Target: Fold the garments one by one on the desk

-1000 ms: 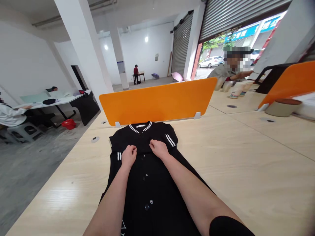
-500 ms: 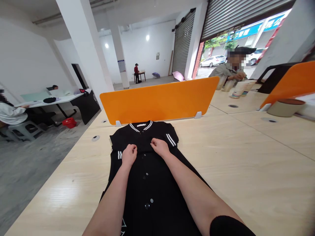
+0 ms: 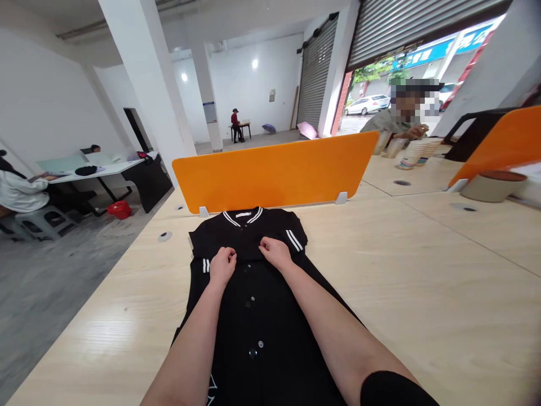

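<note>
Left hand [image 3: 222, 265]: fingers curled, pinching the black button-front garment with white-striped collar [image 3: 253, 304].
Right hand [image 3: 275, 252]: just beside, pinching the same cloth.
Pale wooden tabletop [image 3: 422, 293]: beneath both.

the garment [image 3: 253, 316] was black, with white stripes at its collar and sleeve cuffs and dark buttons down the front. the table [image 3: 422, 293] was pale wood grain. the divider [image 3: 274, 175] behind it was bright orange. a red basket [image 3: 119, 210] sat on the grey floor.
</note>
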A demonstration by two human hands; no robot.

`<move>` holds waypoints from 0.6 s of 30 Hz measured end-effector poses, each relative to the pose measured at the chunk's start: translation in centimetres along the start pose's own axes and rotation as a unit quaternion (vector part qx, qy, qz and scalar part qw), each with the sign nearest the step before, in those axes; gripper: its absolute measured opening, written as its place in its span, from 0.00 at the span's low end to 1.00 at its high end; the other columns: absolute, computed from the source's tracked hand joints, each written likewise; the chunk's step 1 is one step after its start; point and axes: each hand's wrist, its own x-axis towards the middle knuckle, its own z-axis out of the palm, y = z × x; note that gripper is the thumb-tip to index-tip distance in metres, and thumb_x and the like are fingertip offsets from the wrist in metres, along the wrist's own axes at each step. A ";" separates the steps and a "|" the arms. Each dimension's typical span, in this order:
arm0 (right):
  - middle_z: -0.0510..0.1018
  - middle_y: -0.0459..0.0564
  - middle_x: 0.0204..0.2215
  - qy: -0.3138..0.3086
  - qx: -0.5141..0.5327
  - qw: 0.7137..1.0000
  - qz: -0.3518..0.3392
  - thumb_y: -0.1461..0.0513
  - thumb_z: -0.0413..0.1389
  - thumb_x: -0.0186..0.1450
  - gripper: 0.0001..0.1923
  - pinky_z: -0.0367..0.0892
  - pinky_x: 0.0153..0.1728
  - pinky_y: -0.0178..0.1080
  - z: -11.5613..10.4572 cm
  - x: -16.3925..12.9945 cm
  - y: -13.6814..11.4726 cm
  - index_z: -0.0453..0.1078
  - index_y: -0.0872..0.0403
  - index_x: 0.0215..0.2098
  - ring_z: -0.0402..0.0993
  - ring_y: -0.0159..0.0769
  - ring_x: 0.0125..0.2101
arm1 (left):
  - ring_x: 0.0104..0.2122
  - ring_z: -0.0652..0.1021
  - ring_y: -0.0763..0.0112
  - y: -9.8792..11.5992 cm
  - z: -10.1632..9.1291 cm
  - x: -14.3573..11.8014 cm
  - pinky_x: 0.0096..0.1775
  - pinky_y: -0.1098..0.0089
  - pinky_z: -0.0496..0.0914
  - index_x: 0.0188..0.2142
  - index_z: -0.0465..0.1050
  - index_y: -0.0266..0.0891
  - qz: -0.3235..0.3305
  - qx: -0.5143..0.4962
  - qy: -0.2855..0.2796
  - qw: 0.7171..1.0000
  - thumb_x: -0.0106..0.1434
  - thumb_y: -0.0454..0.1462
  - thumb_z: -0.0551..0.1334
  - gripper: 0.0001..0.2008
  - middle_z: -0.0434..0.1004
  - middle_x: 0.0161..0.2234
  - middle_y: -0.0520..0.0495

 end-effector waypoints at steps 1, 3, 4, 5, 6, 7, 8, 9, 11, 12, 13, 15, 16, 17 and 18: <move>0.70 0.41 0.23 0.000 0.001 1.000 0.000 0.63 0.55 0.62 0.05 0.50 0.26 0.32 0.0 0.0 0.0 0.68 0.51 0.27 0.64 0.30 0.27 | 0.29 0.72 0.75 0.0 0.0 0.0 0.33 0.74 0.63 0.36 0.73 0.44 0.000 0.000 0.000 1.000 0.62 0.35 0.59 0.04 0.70 0.32 0.53; 0.71 0.41 0.23 -0.001 0.002 1.000 0.002 0.63 0.55 0.62 0.05 0.50 0.26 0.32 0.0 0.0 0.0 0.68 0.51 0.27 0.64 0.30 0.27 | 0.29 0.72 0.75 0.0 0.0 -0.1 0.34 0.74 0.63 0.36 0.73 0.44 0.000 0.000 0.000 1.000 0.62 0.35 0.59 0.05 0.71 0.33 0.53; 0.71 0.41 0.23 -0.001 0.002 1.000 0.002 0.62 0.55 0.62 0.05 0.50 0.26 0.32 0.0 0.0 0.0 0.68 0.51 0.27 0.64 0.30 0.27 | 0.29 0.72 0.75 0.0 0.0 -0.1 0.34 0.74 0.63 0.36 0.73 0.44 0.000 0.000 0.000 1.000 0.63 0.36 0.58 0.05 0.70 0.33 0.53; 0.71 0.41 0.23 0.000 0.001 1.000 0.002 0.62 0.55 0.62 0.05 0.50 0.26 0.32 0.0 0.0 0.0 0.69 0.51 0.27 0.64 0.30 0.27 | 0.29 0.72 0.75 0.1 0.0 -0.1 0.34 0.74 0.63 0.36 0.73 0.44 0.001 0.000 0.000 1.000 0.63 0.36 0.58 0.05 0.70 0.33 0.53; 0.71 0.42 0.23 0.000 0.000 1.000 0.002 0.62 0.56 0.62 0.05 0.50 0.26 0.33 0.0 0.0 0.0 0.69 0.51 0.27 0.64 0.30 0.27 | 0.29 0.72 0.75 0.1 0.0 -0.1 0.34 0.74 0.63 0.36 0.73 0.44 0.001 0.000 0.000 1.000 0.63 0.36 0.58 0.05 0.70 0.33 0.53; 0.71 0.42 0.23 0.000 -0.001 1.000 0.002 0.62 0.56 0.62 0.05 0.50 0.26 0.33 0.0 0.1 0.1 0.69 0.51 0.27 0.64 0.30 0.27 | 0.29 0.73 0.75 0.1 0.0 -0.1 0.34 0.74 0.63 0.36 0.73 0.44 0.002 0.000 0.000 1.000 0.63 0.36 0.58 0.05 0.70 0.33 0.53; 0.71 0.42 0.23 0.000 -0.002 1.000 0.002 0.62 0.56 0.62 0.05 0.50 0.26 0.33 0.1 0.1 0.1 0.69 0.51 0.27 0.65 0.30 0.27 | 0.30 0.73 0.75 0.1 0.0 -0.1 0.34 0.74 0.63 0.36 0.73 0.44 0.002 0.000 -0.001 1.000 0.63 0.36 0.58 0.05 0.70 0.33 0.53; 0.71 0.42 0.24 0.000 -0.003 1.000 0.002 0.62 0.55 0.62 0.05 0.50 0.26 0.33 0.1 0.1 0.1 0.69 0.51 0.27 0.65 0.30 0.27 | 0.30 0.73 0.74 0.1 0.0 -0.1 0.34 0.74 0.63 0.36 0.73 0.44 0.002 0.001 -0.001 1.000 0.63 0.36 0.58 0.05 0.70 0.33 0.53; 0.72 0.42 0.24 -0.003 -0.003 1.000 0.003 0.62 0.55 0.62 0.04 0.50 0.27 0.33 0.2 0.0 0.1 0.69 0.51 0.28 0.65 0.31 0.27 | 0.30 0.73 0.74 0.1 0.0 -0.1 0.33 0.74 0.63 0.36 0.73 0.44 0.001 0.002 -0.002 1.000 0.63 0.36 0.58 0.05 0.70 0.33 0.53; 0.73 0.42 0.25 0.000 -0.002 1.000 -0.002 0.62 0.55 0.62 0.04 0.51 0.27 0.33 0.2 0.0 0.2 0.69 0.51 0.28 0.65 0.31 0.28 | 0.30 0.73 0.74 0.1 0.0 0.0 0.33 0.74 0.63 0.36 0.73 0.44 0.001 0.002 -0.003 1.000 0.63 0.36 0.58 0.05 0.71 0.33 0.53; 0.73 0.43 0.27 0.010 -0.002 1.000 -0.013 0.63 0.54 0.62 0.04 0.51 0.28 0.33 0.1 0.0 0.2 0.69 0.51 0.29 0.66 0.31 0.28 | 0.30 0.73 0.74 0.1 0.0 0.0 0.34 0.74 0.63 0.36 0.73 0.44 0.000 0.003 -0.003 1.000 0.63 0.36 0.58 0.05 0.71 0.33 0.53; 0.75 0.45 0.31 0.059 -0.017 0.998 -0.033 0.62 0.52 0.64 0.06 0.53 0.30 0.34 0.0 0.0 0.3 0.69 0.52 0.31 0.68 0.32 0.31 | 0.30 0.73 0.75 0.0 0.0 0.0 0.34 0.74 0.63 0.36 0.73 0.44 0.000 0.004 -0.004 1.000 0.63 0.36 0.58 0.05 0.71 0.32 0.53; 0.75 0.47 0.33 0.091 -0.033 0.995 -0.032 0.62 0.50 0.66 0.07 0.54 0.32 0.35 -0.2 0.0 0.3 0.69 0.52 0.33 0.69 0.33 0.33 | 0.29 0.73 0.75 0.0 0.0 0.0 0.34 0.74 0.63 0.36 0.73 0.44 -0.001 0.005 -0.005 1.000 0.63 0.36 0.58 0.05 0.71 0.32 0.53; 0.76 0.48 0.34 0.118 -0.054 0.991 -0.017 0.62 0.48 0.66 0.09 0.54 0.33 0.35 -0.3 0.0 0.5 0.69 0.53 0.34 0.69 0.34 0.34 | 0.29 0.73 0.75 0.0 0.0 0.1 0.34 0.74 0.63 0.36 0.73 0.44 -0.002 0.005 -0.006 1.000 0.63 0.36 0.58 0.05 0.71 0.32 0.53; 0.76 0.50 0.34 0.131 -0.079 0.988 0.006 0.62 0.47 0.67 0.10 0.53 0.34 0.36 -0.5 0.1 0.6 0.70 0.54 0.34 0.69 0.35 0.34 | 0.29 0.73 0.74 0.0 0.0 0.1 0.34 0.73 0.64 0.36 0.73 0.44 -0.003 0.006 -0.006 1.000 0.63 0.36 0.58 0.05 0.71 0.33 0.53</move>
